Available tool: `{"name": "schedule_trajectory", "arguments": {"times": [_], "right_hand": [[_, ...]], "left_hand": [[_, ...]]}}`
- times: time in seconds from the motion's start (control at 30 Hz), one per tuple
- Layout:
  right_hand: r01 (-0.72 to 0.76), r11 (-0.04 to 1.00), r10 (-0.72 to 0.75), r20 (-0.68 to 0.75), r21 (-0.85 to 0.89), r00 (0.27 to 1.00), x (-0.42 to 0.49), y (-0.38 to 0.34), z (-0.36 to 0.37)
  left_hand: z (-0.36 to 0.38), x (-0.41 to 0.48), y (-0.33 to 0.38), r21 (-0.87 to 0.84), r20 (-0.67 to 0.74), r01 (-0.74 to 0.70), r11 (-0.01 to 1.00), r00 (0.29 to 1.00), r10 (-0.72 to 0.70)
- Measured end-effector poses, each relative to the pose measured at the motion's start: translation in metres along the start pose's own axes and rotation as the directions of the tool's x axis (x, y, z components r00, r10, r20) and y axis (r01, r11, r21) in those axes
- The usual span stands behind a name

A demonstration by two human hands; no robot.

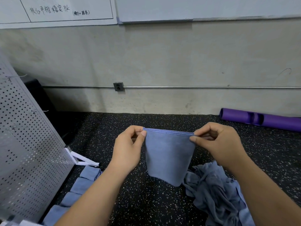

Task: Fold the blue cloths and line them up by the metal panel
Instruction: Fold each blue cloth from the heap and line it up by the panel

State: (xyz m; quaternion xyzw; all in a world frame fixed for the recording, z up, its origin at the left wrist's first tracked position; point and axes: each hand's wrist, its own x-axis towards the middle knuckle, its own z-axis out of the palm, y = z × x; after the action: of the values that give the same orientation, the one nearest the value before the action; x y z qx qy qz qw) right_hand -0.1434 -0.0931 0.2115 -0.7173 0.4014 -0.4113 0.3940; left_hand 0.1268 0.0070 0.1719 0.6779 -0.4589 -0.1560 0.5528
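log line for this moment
left hand and right hand: pinch blue cloth top corners | folded cloths by metal panel | loose pile right

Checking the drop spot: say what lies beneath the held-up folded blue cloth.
Speckled black rubber floor; crumpled pile of blue cloths lower right. Floor behind the folded blue cloth is hidden.

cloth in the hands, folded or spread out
Folded. The cloth shows several stacked hemmed edges along its top, pinched between the left hand and right hand, and hangs as a small panel.

A purple tube [268, 120] lies on speckled black flooring [146, 201] beside a stained wall [162, 54], where a pipe [195, 87] meets a socket [118, 86] below a whiteboard [195, 7].
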Motion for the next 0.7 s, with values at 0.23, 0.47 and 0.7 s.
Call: {"name": "schedule_trajectory", "arguments": {"times": [0.23, 0.47, 0.7], "right_hand": [[-0.021, 0.994, 0.024, -0.024, 0.104, 0.999, 0.003, 0.002, 0.0], [-0.012, 0.996, 0.018, -0.065, 0.091, 0.998, 0.005, 0.006, 0.0], [-0.036, 0.996, 0.016, -0.226, -0.082, 0.974, 0.008, 0.018, 0.01]], "left_hand": [[-0.002, -0.004, 0.011, -0.08, 0.049, -0.034, 0.996, 0.998, 0.038], [0.0, -0.004, 0.012, -0.111, 0.06, -0.04, 0.993, 0.997, 0.047], [0.009, -0.011, 0.023, -0.169, 0.083, -0.067, 0.983, 0.993, 0.082]]}}
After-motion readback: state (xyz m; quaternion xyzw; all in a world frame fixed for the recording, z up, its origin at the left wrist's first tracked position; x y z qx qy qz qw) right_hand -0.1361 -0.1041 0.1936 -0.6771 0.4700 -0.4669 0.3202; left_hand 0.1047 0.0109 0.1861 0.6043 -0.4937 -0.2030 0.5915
